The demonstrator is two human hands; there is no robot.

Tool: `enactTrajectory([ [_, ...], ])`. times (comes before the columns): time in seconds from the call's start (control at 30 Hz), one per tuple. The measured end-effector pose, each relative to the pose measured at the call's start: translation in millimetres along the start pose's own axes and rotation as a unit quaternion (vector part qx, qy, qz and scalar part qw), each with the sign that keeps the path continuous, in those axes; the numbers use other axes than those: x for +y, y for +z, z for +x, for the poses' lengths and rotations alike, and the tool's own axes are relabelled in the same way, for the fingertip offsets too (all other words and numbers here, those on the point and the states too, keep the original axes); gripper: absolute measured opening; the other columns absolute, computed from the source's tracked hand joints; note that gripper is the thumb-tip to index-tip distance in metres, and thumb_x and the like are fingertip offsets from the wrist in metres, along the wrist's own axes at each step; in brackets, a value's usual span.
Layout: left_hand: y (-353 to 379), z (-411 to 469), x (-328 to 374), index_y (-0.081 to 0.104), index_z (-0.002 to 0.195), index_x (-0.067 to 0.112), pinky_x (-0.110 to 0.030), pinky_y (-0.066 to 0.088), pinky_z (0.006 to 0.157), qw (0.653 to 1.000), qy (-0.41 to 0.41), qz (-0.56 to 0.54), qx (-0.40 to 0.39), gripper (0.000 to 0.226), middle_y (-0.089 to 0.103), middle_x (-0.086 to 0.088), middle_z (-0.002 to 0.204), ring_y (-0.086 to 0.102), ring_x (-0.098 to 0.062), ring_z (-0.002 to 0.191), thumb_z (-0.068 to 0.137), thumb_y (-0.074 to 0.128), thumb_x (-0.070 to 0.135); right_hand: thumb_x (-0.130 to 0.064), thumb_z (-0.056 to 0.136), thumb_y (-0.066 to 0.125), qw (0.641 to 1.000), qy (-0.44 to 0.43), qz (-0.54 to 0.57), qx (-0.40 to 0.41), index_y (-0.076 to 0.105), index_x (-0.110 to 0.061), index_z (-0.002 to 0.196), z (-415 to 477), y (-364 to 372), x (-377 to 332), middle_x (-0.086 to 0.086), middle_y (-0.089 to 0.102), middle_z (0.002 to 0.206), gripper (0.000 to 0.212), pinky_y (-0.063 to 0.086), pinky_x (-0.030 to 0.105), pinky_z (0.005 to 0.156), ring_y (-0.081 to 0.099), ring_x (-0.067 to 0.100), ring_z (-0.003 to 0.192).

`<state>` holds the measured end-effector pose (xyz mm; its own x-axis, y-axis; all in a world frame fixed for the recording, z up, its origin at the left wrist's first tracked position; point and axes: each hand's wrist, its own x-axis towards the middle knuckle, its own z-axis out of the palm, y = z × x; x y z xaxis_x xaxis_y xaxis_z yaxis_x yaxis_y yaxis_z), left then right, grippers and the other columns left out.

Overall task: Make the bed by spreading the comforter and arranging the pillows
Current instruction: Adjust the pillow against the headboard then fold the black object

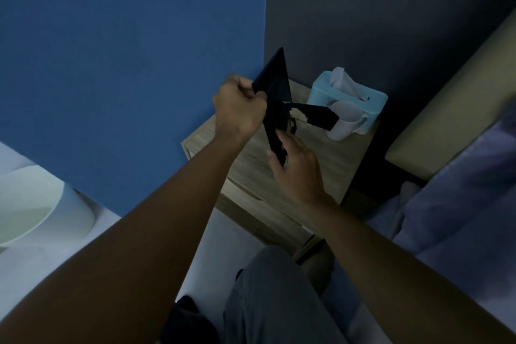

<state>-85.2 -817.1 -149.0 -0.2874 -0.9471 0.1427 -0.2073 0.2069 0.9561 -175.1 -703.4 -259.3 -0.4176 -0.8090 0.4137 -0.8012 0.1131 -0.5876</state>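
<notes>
Both of my hands hold a flat black object (275,86) with a folding flap, perhaps a tablet in a worn case, above a wooden bedside table (251,176). My left hand (240,106) grips its upper left edge. My right hand (296,165) holds its lower end. A black flap (318,117) with peeled pale patches sticks out to the right. The bed with its bluish-purple comforter (460,190) lies at the right edge, below a beige headboard (458,98). No pillow is clearly visible.
A light blue tissue box (349,95) and a white mug (344,123) stand at the back of the bedside table. A blue wall (125,64) is on the left, a dark wall behind. A white round object (33,204) sits low left. My grey-trousered leg (268,301) is below.
</notes>
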Motion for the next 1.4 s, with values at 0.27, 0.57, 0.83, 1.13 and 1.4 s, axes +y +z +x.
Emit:
enactTrajectory([
  [0.27,23,3,9,0.057,0.092,0.009,-0.037,0.061,0.067,0.997,0.075,-0.011,-0.016,0.025,0.068,-0.009,0.076,0.069,-0.021,0.072,0.079,0.076,0.019,-0.004,0.09,0.057,0.992,0.063,-0.041,0.103,0.068,0.002,0.097,20,2,0,0.014,0.067,0.072,0.015,0.026,0.005,0.052,0.046,0.005,0.057],
  [0.57,14,28,-50,0.056,0.105,0.016,-0.019,0.041,0.077,1.0,-0.008,0.013,0.008,0.015,0.06,0.001,0.097,0.056,-0.009,0.086,0.104,0.043,0.025,0.002,0.092,0.059,0.961,0.124,0.215,0.119,0.068,-0.003,0.111,48,-17,17,-0.015,0.067,0.091,0.022,0.05,0.008,0.074,0.065,-0.012,0.082],
  [0.83,24,78,-103,0.038,0.148,0.013,-0.047,0.036,0.114,0.992,-0.049,0.069,-0.091,0.048,0.045,-0.014,0.149,0.043,-0.031,0.136,0.104,0.033,0.03,0.01,0.096,0.051,0.937,0.183,0.287,0.085,0.068,-0.008,0.116,74,-4,56,-0.005,0.071,0.105,0.032,0.054,0.012,0.078,0.068,-0.007,0.094],
  [1.13,39,96,-121,0.043,0.146,0.011,-0.04,0.038,0.113,0.996,0.03,0.063,-0.062,0.045,0.052,-0.008,0.144,0.047,-0.022,0.133,0.105,0.034,0.027,0.009,0.095,0.051,0.942,0.189,0.256,0.106,0.068,-0.01,0.124,94,26,88,-0.004,0.071,0.116,0.038,0.054,0.032,0.1,0.067,0.003,0.11],
  [1.4,51,90,-139,0.034,0.152,0.025,-0.026,0.04,0.108,0.993,-0.019,0.054,-0.099,0.05,0.053,0.007,0.141,0.051,-0.005,0.126,0.103,0.037,0.034,0.006,0.095,0.05,0.952,0.208,0.204,0.09,0.07,-0.019,0.123,85,40,110,-0.011,0.07,0.114,0.043,0.052,0.023,0.098,0.065,0.0,0.11],
])
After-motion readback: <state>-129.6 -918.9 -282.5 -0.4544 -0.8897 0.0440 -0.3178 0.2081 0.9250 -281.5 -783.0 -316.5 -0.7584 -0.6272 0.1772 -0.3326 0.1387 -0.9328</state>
